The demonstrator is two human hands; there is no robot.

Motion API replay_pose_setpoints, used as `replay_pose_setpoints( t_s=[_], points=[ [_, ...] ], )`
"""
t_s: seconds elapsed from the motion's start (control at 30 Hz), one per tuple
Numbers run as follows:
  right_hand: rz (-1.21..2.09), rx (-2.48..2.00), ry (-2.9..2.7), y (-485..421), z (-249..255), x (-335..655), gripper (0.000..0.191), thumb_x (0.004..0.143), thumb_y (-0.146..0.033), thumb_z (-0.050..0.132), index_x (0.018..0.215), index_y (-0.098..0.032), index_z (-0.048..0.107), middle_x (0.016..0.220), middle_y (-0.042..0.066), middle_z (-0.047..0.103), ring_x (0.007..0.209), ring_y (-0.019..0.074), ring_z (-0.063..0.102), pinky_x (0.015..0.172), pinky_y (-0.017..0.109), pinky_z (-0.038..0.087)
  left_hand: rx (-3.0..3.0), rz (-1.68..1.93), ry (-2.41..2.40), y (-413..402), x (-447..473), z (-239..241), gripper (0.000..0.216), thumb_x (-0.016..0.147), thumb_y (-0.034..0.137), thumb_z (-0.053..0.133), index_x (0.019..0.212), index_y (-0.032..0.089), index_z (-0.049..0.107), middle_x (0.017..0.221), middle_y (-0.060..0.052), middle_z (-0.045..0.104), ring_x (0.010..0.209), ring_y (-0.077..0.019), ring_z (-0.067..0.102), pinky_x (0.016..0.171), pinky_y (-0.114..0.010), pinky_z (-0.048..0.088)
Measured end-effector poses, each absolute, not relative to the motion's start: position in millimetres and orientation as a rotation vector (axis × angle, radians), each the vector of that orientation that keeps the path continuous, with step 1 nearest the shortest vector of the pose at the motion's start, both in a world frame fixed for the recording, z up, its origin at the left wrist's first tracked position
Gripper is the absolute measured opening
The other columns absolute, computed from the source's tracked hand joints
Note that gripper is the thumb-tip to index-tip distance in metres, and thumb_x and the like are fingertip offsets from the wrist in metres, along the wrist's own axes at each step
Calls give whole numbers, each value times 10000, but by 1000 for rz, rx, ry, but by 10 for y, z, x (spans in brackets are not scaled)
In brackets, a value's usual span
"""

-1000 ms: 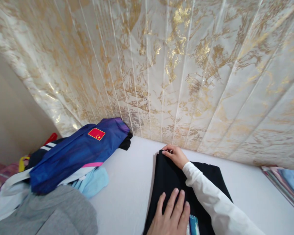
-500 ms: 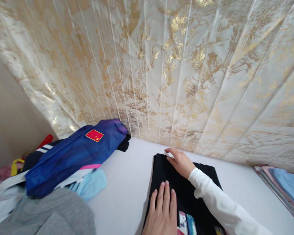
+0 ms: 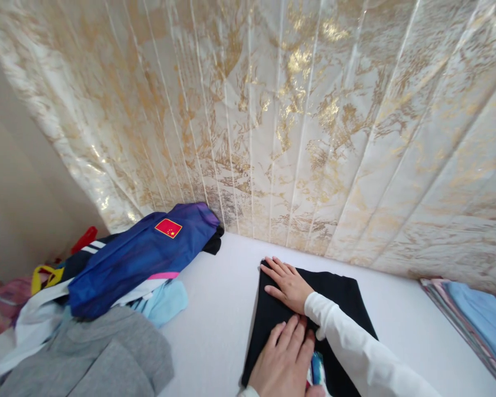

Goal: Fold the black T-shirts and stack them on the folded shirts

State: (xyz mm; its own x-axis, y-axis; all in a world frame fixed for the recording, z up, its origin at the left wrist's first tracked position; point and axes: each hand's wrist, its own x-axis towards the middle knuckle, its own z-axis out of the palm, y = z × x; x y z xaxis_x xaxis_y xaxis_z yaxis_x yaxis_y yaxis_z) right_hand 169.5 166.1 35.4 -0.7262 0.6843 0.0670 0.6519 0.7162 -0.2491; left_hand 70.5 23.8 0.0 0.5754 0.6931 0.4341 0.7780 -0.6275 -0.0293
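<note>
Black cloth (image 3: 334,289) lying flat on the white surface (image 3: 210,325), right of the clothes pile (image 3: 132,273).
Right hand (image 3: 288,285) is spread over its far left corner; left hand (image 3: 284,357) rests nearer, fingers slightly parted. Smoothing well likely calls for even outward palm pressure.

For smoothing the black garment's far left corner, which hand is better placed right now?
Likely the right hand: it lies spread on the black garment, fingertips at that corner. The left hand is farther from it, nearer the camera, beside the colourful print.
</note>
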Motion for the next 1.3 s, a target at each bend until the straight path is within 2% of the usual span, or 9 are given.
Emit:
replay_pose_setpoints(
  t_s=[0.1,0.2,0.3,0.4,0.6,0.77,0.93,1.17,1.3],
  points=[
    [329,-1128,-2727,1500,408,1797,618,926,-495,369,1464,-218,241,1531,72,197,1412,229,136,1122,475,189,-2563,-603,-1202,85,495,93,595,889,498,448,1337,107,427,1376,-131,477,1267,-236,421,911,-287,418],
    [340,-1151,-2644,1139,456,2034,611,935,-496,345,1474,-261,177,1537,50,165,1411,211,130,1125,479,195,-2498,-757,-1460,-177,142,221,584,838,386,554,1329,105,409,1364,-150,474,1249,-267,427,912,-331,436],
    [318,-1179,-2619,679,462,2305,599,933,-487,358,1467,-312,151,1533,27,165,1403,229,155,1112,492,240,-2405,-969,-1894,-414,-146,356,284,786,166,558,1068,195,548,1198,-94,561,1090,-242,522,877,-367,453],
    [253,-1195,-2637,294,381,2493,631,916,-479,406,1458,-343,115,1519,19,178,1382,263,211,1077,494,318,-2472,-1043,-2044,-517,-207,427,140,760,133,581,867,219,560,1052,-48,572,973,-220,535,820,-359,460],
    [-7,-1246,-2601,48,130,2575,686,886,-519,435,1453,-308,110,1497,47,199,1347,326,287,1021,514,390,-2358,-1072,-2143,-480,-13,372,203,688,67,598,833,205,562,982,-31,562,924,-219,518,810,-371,427],
    [-99,-1244,-2588,77,61,2558,684,881,-548,423,1447,-316,118,1488,44,219,1329,347,322,1005,547,391,-2313,-994,-2158,-443,-24,358,145,705,76,630,757,203,582,912,-5,586,869,-206,546,772,-352,417],
    [-82,-1269,-2604,93,52,2546,674,885,-573,385,1442,-318,104,1484,46,227,1322,354,334,1005,565,376,-2279,-928,-2146,-413,-138,342,83,767,174,621,701,210,585,870,17,608,821,-184,566,754,-327,416],
    [-204,-1236,-2594,59,60,2543,695,892,-581,363,1455,-293,75,1487,61,233,1321,345,347,991,540,386,-2283,-749,-2328,-409,6,478,20,791,216,599,775,224,607,935,3,597,912,-195,536,806,-345,364],
    [-282,-1224,-2604,68,30,2548,684,902,-581,338,1459,-275,84,1482,70,249,1317,334,358,979,523,399,-2246,-696,-2414,-355,129,541,82,817,253,589,750,206,588,925,-9,586,922,-197,523,825,-352,338]
  ],
)
